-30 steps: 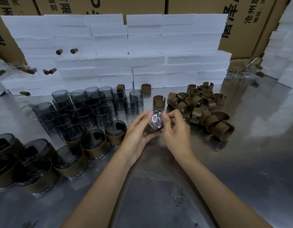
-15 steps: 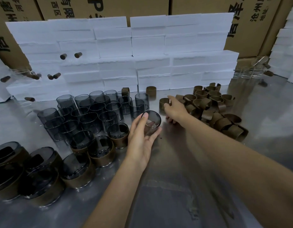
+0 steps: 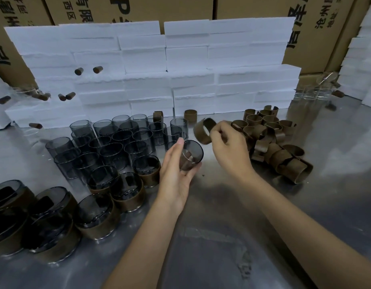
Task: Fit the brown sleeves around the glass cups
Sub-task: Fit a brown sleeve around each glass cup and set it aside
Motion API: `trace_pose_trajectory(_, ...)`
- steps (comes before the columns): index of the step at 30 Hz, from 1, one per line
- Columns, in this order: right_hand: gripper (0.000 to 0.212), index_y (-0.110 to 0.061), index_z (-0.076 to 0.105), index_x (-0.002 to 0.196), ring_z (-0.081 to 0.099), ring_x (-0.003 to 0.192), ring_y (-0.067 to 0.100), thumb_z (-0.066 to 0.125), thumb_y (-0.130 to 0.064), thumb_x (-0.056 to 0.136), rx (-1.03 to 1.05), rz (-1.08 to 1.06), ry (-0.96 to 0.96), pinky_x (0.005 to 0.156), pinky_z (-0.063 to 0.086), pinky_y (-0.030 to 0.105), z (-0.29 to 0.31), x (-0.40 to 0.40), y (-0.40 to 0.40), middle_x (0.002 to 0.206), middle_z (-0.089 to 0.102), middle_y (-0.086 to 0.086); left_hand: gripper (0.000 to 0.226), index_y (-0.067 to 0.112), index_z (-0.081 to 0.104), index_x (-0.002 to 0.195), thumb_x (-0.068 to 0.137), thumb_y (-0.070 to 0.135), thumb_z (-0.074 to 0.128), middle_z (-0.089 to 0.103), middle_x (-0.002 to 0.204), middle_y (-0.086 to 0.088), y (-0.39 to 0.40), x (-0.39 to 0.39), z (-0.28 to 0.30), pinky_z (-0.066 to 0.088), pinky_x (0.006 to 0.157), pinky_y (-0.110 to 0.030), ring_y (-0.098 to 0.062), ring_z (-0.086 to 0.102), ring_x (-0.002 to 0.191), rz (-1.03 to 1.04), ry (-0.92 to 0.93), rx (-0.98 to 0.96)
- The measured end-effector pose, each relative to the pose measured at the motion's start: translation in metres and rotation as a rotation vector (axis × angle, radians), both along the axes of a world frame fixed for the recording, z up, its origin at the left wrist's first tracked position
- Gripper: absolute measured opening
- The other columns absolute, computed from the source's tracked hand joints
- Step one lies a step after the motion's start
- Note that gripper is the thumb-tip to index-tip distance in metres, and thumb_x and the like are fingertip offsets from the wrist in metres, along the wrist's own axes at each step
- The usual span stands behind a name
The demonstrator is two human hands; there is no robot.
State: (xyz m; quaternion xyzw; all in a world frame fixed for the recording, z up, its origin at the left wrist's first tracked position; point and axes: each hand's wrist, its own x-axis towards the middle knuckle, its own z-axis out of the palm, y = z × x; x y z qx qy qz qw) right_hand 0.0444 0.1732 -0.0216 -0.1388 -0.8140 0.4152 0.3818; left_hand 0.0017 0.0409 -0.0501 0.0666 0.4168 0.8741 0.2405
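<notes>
1. While the left hand [image 3: 176, 174] cradles a smoky glass cup [image 3: 190, 155] above the steel desk [image 3: 232, 205], its fingers [image 3: 179, 146] curl round the cup's side, with the mouth tilted up and toward the right hand.
2. Just right of that cup and slightly farther away, the right hand [image 3: 230, 147] pinches an open-ended brown sleeve [image 3: 203, 130] between thumb and curled fingers; the sleeve hangs in the air, near the cup's rim but apart from it.
3. To the right of the right fingers lies a loose heap of brown sleeves [image 3: 272, 138], tangled on the desk, some upright and some on their sides.
4. Left of the left fingers stands a cluster of bare smoky glass cups [image 3: 117, 140], packed close together and upright.
5. Nearer the person than that cluster, and farther left of the left wrist, stand cups already wearing sleeves [image 3: 126, 192], the brown bands wrapped around their lower halves.
6. Beyond both hands, a single sleeve [image 3: 190, 115] stands upright alone on the desk at the foot of a wall of stacked white foam blocks [image 3: 180, 65].
7. Behind the foam rise brown cardboard cartons [image 3: 159, 9] printed with dark characters.
8. Far beyond the right fingers, a few clear glasses [image 3: 313, 92] sit blurred near the cartons.
</notes>
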Motion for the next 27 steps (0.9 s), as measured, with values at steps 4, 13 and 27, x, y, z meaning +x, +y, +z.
trace_pose_trajectory(4,0.02,-0.023,0.054,0.076,0.05,0.063,0.013,0.047,-0.036,0.089,0.437,-0.014,-0.226,0.056,0.037,0.032,0.001,0.028,-0.013,0.078,0.049,-0.005,0.066,0.01,0.055,0.138,0.084,0.042,0.077,0.073,0.106,-0.005,-0.002,0.002,0.003,0.055,0.1,-0.04,-0.016,0.073,0.098,-0.067,0.085,-0.045)
trace_pose_trajectory(13,0.017,-0.024,0.058,0.076,0.05,0.071,0.012,0.053,-0.027,0.093,0.082,0.075,-0.1,0.062,0.036,0.028,-0.001,0.032,-0.026,0.08,0.048,-0.003,0.068,0.013,0.056,0.141,0.08,0.031,0.08,0.074,0.113,-0.009,-0.003,0.001,0.004,0.058,0.096,-0.036,-0.019,0.073,0.105,-0.125,0.127,-0.104)
trace_pose_trajectory(27,0.063,-0.033,0.072,0.111,0.065,0.106,-0.002,0.044,-0.084,0.087,-0.515,0.263,-0.292,0.091,0.046,0.024,-0.008,0.031,-0.022,0.109,0.073,-0.013,0.055,0.012,0.068,0.127,0.081,0.041,0.078,0.072,0.123,-0.018,-0.004,0.014,0.007,0.06,0.089,-0.037,-0.032,0.069,0.117,-0.188,0.234,-0.203)
